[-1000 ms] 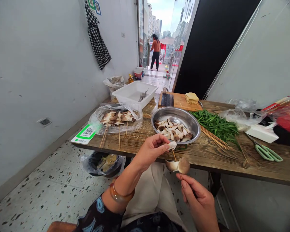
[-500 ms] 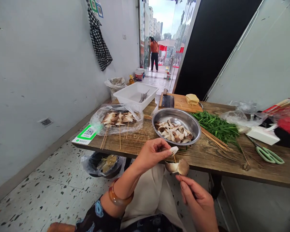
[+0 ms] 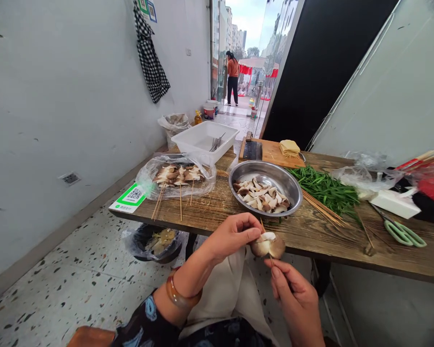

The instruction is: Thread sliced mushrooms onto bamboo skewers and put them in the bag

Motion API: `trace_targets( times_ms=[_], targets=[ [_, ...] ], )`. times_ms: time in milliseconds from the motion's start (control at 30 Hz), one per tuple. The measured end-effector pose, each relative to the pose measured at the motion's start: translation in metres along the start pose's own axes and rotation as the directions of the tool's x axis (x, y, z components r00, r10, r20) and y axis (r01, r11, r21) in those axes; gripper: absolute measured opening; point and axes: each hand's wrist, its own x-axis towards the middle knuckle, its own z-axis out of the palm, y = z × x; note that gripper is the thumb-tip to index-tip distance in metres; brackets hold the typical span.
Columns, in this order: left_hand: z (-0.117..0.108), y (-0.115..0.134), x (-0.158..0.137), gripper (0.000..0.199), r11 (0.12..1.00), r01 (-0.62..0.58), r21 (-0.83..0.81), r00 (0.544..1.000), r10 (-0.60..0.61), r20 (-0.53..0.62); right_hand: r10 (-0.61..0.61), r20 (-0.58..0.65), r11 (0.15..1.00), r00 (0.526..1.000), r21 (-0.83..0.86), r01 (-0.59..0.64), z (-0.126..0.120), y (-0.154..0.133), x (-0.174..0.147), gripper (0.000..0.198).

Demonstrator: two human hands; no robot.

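My right hand (image 3: 292,289) pinches the lower end of a thin wooden skewer (image 3: 271,260), held upright over my lap. Mushroom pieces (image 3: 266,246) are threaded on it, brown caps outward, and the skewer's tip pokes out above them. With thumb and fingers closed, my left hand (image 3: 237,236) grips a pale mushroom piece at the top of the skewer. Behind my hands, a steel bowl (image 3: 297,197) holds many cut mushroom pieces (image 3: 264,196). Finished-looking mushroom skewers (image 3: 179,176) lie on a clear plastic bag (image 3: 144,180) to the left.
Bare skewers (image 3: 321,209) lie beside green leafy stalks (image 3: 325,188). Green-handled scissors (image 3: 405,233) rest at the right. A cleaver (image 3: 253,150) and stacked yellow sheets (image 3: 290,148) sit on a cutting board (image 3: 269,152). Behind is a white tub (image 3: 188,144); a lined bin (image 3: 133,243) stands under the table.
My left hand has moved down with the pale mushroom piece, which now sits lower on the skewer against the other pieces. The skewer's tip shows above it.
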Motion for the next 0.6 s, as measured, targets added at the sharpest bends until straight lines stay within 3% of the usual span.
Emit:
trace_targets(
  times_ms=[100,233,400,600],
  targets=[
    [0.004,-0.002,0.001,0.032,0.995,-0.006,-0.102,0.999,0.002,-0.045,0.03,0.004,0.999,1.0,0.019,-0.031,0.0,-0.002,-0.001,0.039],
    [0.012,-0.005,0.001,0.034,0.992,0.094,-0.08,0.995,-0.097,-0.025,0.028,-0.003,0.999,1.0,-0.023,-0.028,0.001,-0.006,-0.001,0.036],
    [0.019,-0.01,0.002,0.033,0.987,0.138,-0.078,0.985,-0.145,-0.09,-0.121,-0.026,0.972,0.992,-0.203,0.114,0.002,-0.007,-0.002,0.029],
    [0.03,-0.012,0.002,0.033,0.983,0.162,-0.083,0.969,-0.174,-0.176,-0.314,-0.048,0.897,0.948,-0.342,0.279,0.003,-0.007,0.002,0.024]
  ],
)
